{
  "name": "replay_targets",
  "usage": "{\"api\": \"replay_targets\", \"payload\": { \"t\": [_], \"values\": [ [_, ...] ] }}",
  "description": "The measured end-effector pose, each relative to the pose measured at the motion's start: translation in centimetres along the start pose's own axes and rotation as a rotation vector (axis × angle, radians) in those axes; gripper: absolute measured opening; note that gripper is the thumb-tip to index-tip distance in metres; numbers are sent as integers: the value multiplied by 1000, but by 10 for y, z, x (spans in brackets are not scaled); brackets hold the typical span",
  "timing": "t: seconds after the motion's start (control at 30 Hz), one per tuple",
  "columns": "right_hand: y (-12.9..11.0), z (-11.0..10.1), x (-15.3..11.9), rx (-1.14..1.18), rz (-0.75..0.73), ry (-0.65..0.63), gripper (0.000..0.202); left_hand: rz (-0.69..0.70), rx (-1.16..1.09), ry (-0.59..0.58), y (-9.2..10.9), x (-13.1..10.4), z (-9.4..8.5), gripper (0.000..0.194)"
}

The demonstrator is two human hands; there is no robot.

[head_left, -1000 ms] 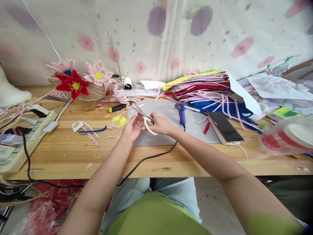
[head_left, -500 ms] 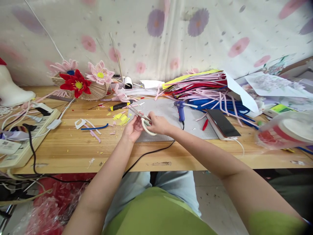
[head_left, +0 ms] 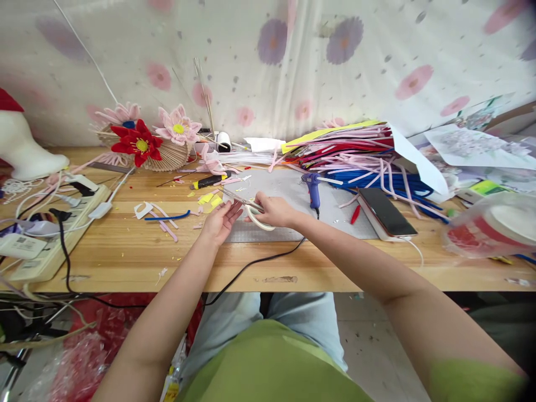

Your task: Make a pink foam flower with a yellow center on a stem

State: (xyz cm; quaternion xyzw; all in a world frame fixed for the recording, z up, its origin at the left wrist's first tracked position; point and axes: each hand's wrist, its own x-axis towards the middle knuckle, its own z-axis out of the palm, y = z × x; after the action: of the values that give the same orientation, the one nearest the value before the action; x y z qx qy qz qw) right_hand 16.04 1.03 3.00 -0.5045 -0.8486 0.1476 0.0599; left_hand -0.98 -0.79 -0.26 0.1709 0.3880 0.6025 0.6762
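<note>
Over the grey cutting mat (head_left: 276, 231), my right hand (head_left: 276, 212) is closed around the pale handles of a pair of scissors (head_left: 260, 221). The metal blades point up and left, past the fingertips of my left hand (head_left: 220, 223). That hand is palm-up, thumb and forefinger pinched together close to the blades; whatever lies between them is too small to make out. Yellow scraps (head_left: 209, 201) and a black-and-yellow utility knife (head_left: 209, 181) lie just beyond my left hand. A blue glue gun (head_left: 311, 190) rests to the right of my right hand.
Pipe-cleaner flowers, one red (head_left: 141, 146) and one pink (head_left: 178, 128), stand at the back left. A power strip (head_left: 62, 240) with cables lies at left. Bundled pipe cleaners (head_left: 347, 148), a phone (head_left: 387, 212) and a plastic-wrapped tub (head_left: 492, 226) occupy the right. A black cord (head_left: 255, 261) crosses the front.
My left hand has shifted slightly left, away from my right hand, and the scissors have turned a little. The whole view has moved slightly; the items on the table stay put.
</note>
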Motion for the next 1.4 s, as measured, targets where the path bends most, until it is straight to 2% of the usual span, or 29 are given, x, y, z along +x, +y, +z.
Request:
{"api": "replay_targets", "payload": {
  "t": [0.53,0.93,1.2,1.4],
  "values": [
    [10,-10,5,-15,-70,-79,53,50,247,-8,15,-8,-8,11],
    [18,-8,11,-12,-137,-95,54,94,295,38,28,-10,-15,8],
    [18,-5,12,-35,-161,-98,55,93,281,68,28,-9,-16,9],
    [19,-5,10,-30,-157,-98,53,175,362,81,26,-7,-17,13]
  ]
}}
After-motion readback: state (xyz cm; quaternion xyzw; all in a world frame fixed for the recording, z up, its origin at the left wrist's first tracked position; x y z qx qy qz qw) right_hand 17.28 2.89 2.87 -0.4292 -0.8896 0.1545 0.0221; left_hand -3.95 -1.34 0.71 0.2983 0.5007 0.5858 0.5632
